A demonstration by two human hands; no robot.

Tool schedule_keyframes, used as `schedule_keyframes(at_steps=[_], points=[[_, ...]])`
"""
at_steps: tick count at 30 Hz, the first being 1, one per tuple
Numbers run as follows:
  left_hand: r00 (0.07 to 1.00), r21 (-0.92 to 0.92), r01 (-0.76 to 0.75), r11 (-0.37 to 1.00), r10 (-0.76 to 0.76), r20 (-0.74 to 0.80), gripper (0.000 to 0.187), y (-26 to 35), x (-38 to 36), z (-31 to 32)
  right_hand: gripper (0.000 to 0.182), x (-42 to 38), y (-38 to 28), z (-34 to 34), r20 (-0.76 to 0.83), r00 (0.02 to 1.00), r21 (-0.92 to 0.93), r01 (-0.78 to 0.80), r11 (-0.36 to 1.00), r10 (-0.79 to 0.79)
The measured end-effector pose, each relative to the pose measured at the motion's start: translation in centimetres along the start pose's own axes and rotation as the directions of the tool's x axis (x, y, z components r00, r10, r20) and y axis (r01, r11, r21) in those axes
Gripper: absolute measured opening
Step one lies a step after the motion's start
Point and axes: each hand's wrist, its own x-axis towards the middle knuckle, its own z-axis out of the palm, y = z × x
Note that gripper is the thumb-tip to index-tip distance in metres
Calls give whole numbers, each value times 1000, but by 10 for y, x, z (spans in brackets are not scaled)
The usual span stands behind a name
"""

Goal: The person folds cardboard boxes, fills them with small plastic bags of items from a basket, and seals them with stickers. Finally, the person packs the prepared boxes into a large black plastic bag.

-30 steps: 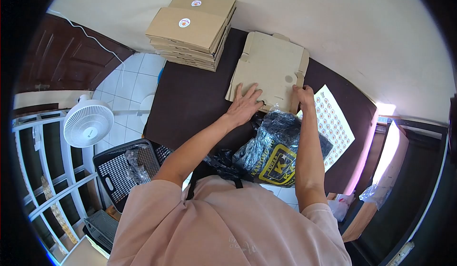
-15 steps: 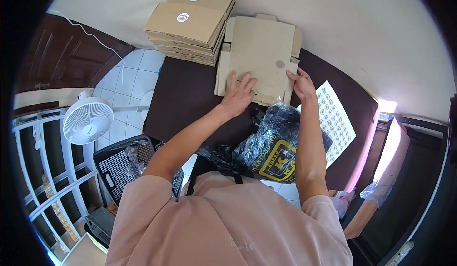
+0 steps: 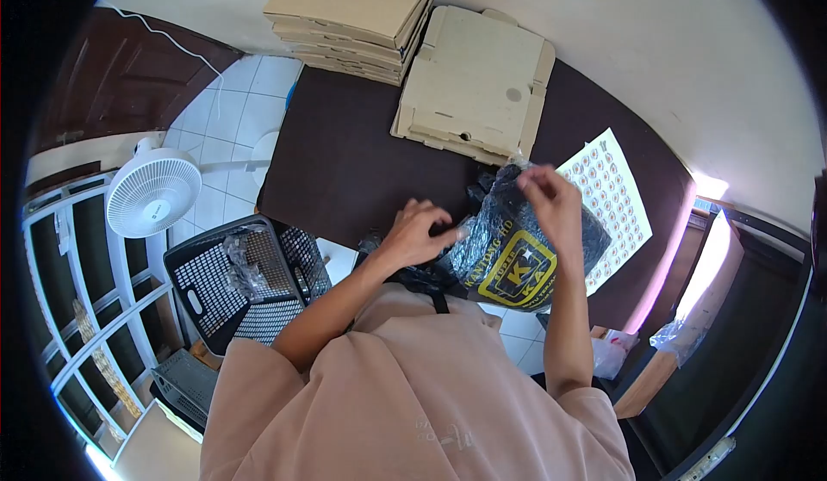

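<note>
My right hand point(image 3: 552, 205) is at the top of a pack of black plastic bags point(image 3: 515, 257) with yellow print, thumb and fingers pinched at its clear wrapping edge. Beside the pack's left side is my left hand point(image 3: 419, 236), fingers loosely bent and apart, the thumb near or touching the wrapping. Just beyond both hands, flat unfolded cardboard boxes point(image 3: 474, 80) lie on the dark table. Partly under the pack, on the right, is a white sheet of round stickers point(image 3: 616, 197).
Folded cardboard boxes point(image 3: 362, 16) with a round sticker on top are stacked at the back left of the dark table point(image 3: 336, 154). Left of the table stand a white fan point(image 3: 155, 197) and a black crate point(image 3: 207, 296) holding crumpled clear plastic point(image 3: 245, 270).
Both hands have left the flat cardboard and come back toward my body, to the pack of plastic bags. The view has shifted slightly, and the flat cardboard now lies untouched.
</note>
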Motion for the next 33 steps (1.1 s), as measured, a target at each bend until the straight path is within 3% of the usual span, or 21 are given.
schedule_keyframes(at_steps=[3, 5, 7, 9, 10, 11, 12, 13, 14, 18, 19, 21, 23, 25, 27, 28, 29, 31, 32, 33], points=[[998, -171, 15, 985, -3, 69, 25, -24, -6, 20, 14, -43, 24, 2, -3, 993, -120, -118, 986, 118], [999, -267, 31, 963, -33, -3, 21, -27, -7, 24, 23, -69, 55, -6, -267, 956, -250, -187, 950, 118], [995, -363, 43, 931, -71, -64, 18, -24, -10, 24, 44, -97, 105, -21, -489, 870, -413, -294, 862, 63], [954, -309, 299, 903, -280, 107, 15, -17, -12, 17, 66, -122, 134, -38, -597, 763, -357, -529, 770, 247], [955, -307, 298, 904, -276, 112, 15, -17, -14, 21, 80, -131, 144, -45, -594, 732, -332, -602, 726, 335], [981, -212, 116, 970, -145, -128, 14, -17, -16, 28, 80, -134, 155, -48, -598, 728, -329, -604, 726, 335], [940, -75, -45, 996, 17, -341, 14, -14, -18, 31, 83, -137, 158, -50, -559, 675, -214, -678, 703, 481], [943, -75, -48, 996, 20, -331, 14, -11, -19, 34, 86, -144, 161, -52, -500, 607, -100, -749, 654, 618], [941, -42, -85, 995, 67, -333, 17, -7, -18, 36, 89, -146, 165, -55, -450, 621, -86, -746, 660, 642], [923, 45, -206, 977, 210, -321, 14, 6, 2, 45, 86, -155, 215, -62, -601, 613, -221, -744, 630, 514], [917, 94, -244, 965, 261, -301, 15, 16, 6, 45, 86, -158, 221, -63, -604, 608, -216, -747, 628, 515], [924, 105, -276, 955, 294, -246, 20, 43, 6, 39, 85, -158, 231, -68, -519, 576, -35, -753, 657, 632], [936, 189, -325, 927, 344, -76, 21, 71, -2, 34, 77, -159, 218, -70, -547, 577, -57, -748, 661, 606], [898, 185, -392, 901, 419, -133, 18, 70, -6, 50, 63, -159, 201, -73, -540, 608, -73, -722, 688, 582], [856, 102, -510, 854, 515, -43, 17, 66, -6, 65, 57, -161, 213, -71, -564, 640, -146, -699, 700, 522], [846, -57, -533, 844, 532, -23, 14, 65, -6, 73, 51, -162, 220, -70, -581, 672, -220, -673, 706, 459], [846, -57, -532, 845, 532, -24, 14, 64, -4, 80, 51, -163, 226, -70, -581, 673, -221, -672, 706, 458], [895, -454, -385, 803, 444, 28, 14, 62, -3, 87, 48, -162, 230, -69, -588, 674, -253, -678, 691, 446], [951, -651, -167, 741, 295, 92, 16, 56, 0, 88, 48, -162, 231, -68, -589, 673, -251, -678, 691, 446], [950, -651, -169, 740, 297, 92, 16, 52, 4, 90, 47, -163, 233, -68, -601, 665, -229, -674, 702, 442]])
